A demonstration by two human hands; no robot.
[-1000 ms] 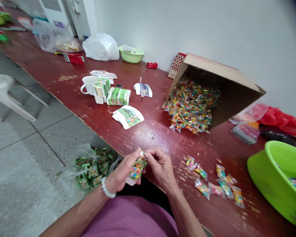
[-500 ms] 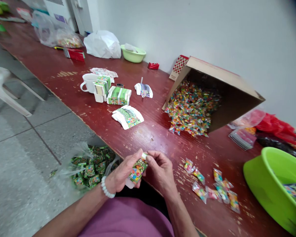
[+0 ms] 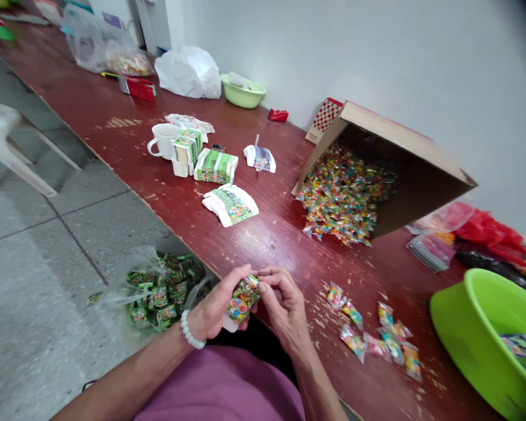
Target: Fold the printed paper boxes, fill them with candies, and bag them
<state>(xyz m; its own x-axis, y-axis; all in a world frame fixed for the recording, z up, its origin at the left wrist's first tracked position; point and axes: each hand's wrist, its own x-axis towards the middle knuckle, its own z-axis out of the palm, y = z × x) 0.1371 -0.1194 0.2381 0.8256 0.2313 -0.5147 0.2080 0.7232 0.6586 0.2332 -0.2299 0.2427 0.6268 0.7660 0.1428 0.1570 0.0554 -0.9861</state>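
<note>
Both hands meet at the near edge of a long red-brown table (image 3: 263,234). My left hand (image 3: 214,307), with a white bead bracelet at the wrist, grips a small green printed packet (image 3: 242,299) from below. My right hand (image 3: 284,304) pinches the packet's top edge with its fingers curled. Several small colourful candy sachets (image 3: 377,336) lie loose on the table just right of my right hand. A clear plastic bag of green packets (image 3: 162,289) hangs below the table edge, left of my left hand.
A tipped cardboard box (image 3: 390,164) spills a heap of colourful candies (image 3: 337,202). A large green basin (image 3: 486,327) stands at the right. Stacks of green packets (image 3: 214,166), a flat pile (image 3: 231,204), a white cup (image 3: 163,140), bags and a small green bowl (image 3: 243,92) sit further back. A white chair (image 3: 9,140) stands left.
The view has shifted slightly; my hands stay together on the green packet, the right fingers working along its top edge. Nothing else on the table has moved.
</note>
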